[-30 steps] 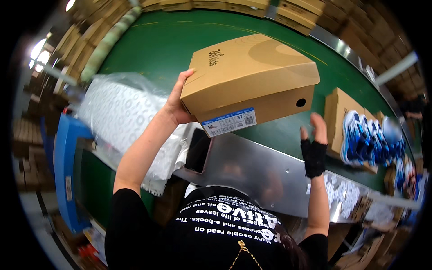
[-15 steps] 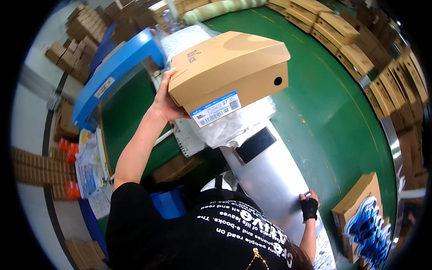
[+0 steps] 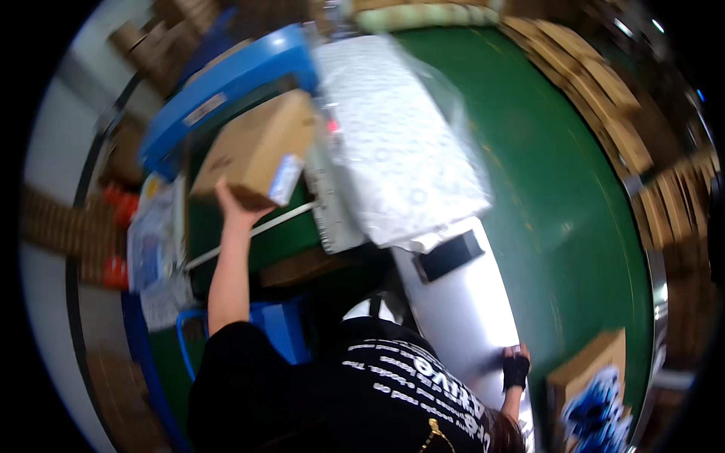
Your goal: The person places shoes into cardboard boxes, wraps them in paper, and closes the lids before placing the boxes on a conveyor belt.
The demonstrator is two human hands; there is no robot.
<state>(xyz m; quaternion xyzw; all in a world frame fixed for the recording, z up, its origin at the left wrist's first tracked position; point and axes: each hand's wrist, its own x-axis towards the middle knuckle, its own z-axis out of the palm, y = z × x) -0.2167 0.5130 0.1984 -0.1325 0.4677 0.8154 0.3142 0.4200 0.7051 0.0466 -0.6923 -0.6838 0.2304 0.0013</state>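
The left hand (image 3: 230,205) is gripping a brown cardboard box (image 3: 253,151) from beneath at ten o'clock, tilting it toward the blue frame (image 3: 226,79); at five o'clock, the gloved right hand (image 3: 516,370) is pressing flat, fingers spread and holding nothing, on the grey metal ledge (image 3: 461,302), apparently bracing the lean.

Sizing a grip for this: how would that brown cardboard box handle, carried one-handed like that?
Cardboard box probably light: left hand alone props it from below. Looks stiff, its faces flat. Likely tippy, since it sits tilted on that single hand while the right hand rests on the grey surface.
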